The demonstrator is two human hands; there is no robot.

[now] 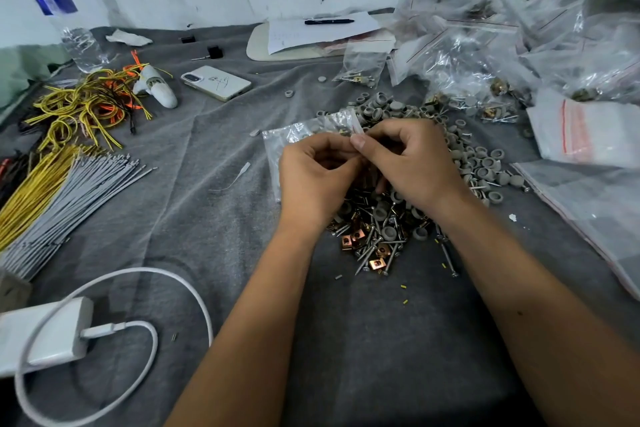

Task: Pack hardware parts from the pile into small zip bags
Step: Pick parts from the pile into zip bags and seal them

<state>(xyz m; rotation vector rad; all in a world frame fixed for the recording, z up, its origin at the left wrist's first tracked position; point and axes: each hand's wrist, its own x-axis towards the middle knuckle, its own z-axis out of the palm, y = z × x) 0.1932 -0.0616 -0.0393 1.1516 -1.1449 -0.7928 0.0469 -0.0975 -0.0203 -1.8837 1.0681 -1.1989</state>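
Mid-fill or sealing, by the look of it: left hand (317, 170) and right hand (412, 159), fingers curled, pinching one small zip bag (298, 135) just above the pile (377, 218). Next: press strip closed, set beside filled bags (485, 55) beyond pile.
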